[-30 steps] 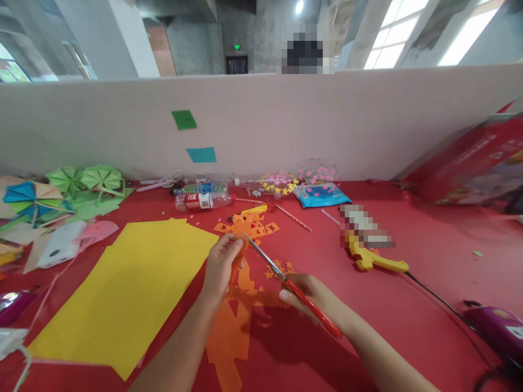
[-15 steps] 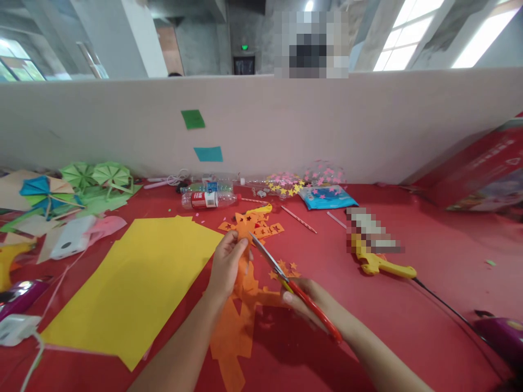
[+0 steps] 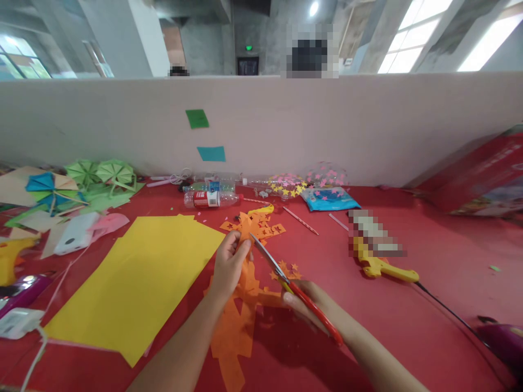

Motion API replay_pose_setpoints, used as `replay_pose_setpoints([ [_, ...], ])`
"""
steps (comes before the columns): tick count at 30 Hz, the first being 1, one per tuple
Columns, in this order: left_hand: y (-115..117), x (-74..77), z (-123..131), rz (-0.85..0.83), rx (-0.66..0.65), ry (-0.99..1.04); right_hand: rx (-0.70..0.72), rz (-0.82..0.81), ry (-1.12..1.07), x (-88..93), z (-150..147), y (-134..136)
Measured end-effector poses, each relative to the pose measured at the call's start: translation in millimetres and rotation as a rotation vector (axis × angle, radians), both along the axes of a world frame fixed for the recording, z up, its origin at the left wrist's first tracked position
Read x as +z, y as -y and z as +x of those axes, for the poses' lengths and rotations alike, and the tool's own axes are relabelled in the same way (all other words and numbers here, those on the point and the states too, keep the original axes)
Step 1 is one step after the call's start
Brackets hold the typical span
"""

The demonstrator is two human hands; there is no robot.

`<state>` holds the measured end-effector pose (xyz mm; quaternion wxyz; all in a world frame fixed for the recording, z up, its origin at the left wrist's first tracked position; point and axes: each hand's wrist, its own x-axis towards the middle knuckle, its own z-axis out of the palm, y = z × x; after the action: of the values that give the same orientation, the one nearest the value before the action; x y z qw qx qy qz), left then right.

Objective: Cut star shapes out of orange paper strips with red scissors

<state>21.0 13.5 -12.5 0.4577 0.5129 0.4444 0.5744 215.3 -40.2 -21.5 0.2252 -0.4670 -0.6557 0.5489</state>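
Note:
My left hand (image 3: 229, 260) pinches a piece of orange paper (image 3: 245, 224) between thumb and fingers. In my right hand (image 3: 306, 305) are red-handled scissors (image 3: 269, 258), their blade tips at the right edge of that paper. Whether the blades are fully closed I cannot tell. Below my hands lie larger orange paper scraps (image 3: 232, 332) on the red table. Small orange paper stars (image 3: 292, 269) lie just beyond the scissors. Behind the held piece is an orange strip with star-shaped holes (image 3: 275, 230).
Yellow paper sheets (image 3: 139, 283) cover the table at left, near a white device (image 3: 76, 235). Plastic bottles (image 3: 212, 200) and a blue packet (image 3: 332, 200) line the partition (image 3: 261, 125). A yellow glue gun (image 3: 388, 268) with its cord lies at right. Green folded paper (image 3: 116, 171) is far left.
The orange paper in my left hand has turned slightly, and its top looks narrower. The scissors stay at its edge. The whole view has shifted a little.

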Motion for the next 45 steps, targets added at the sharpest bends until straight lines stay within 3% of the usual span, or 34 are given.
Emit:
replay_pose_setpoints([
  [16,-1.6,-3.6,1.0,-0.047,-0.037,0.110,-0.119,-0.160,-0.028,-3.5,-10.2,1.6],
  [30,-0.6,2.4,0.3,-0.060,-0.033,0.110,-0.087,-0.121,-0.016,-1.0,-7.3,-0.5],
  [45,-3.0,-1.1,-2.7,-0.052,-0.023,0.079,-0.110,-0.124,-0.005,4.9,-6.1,0.4],
])
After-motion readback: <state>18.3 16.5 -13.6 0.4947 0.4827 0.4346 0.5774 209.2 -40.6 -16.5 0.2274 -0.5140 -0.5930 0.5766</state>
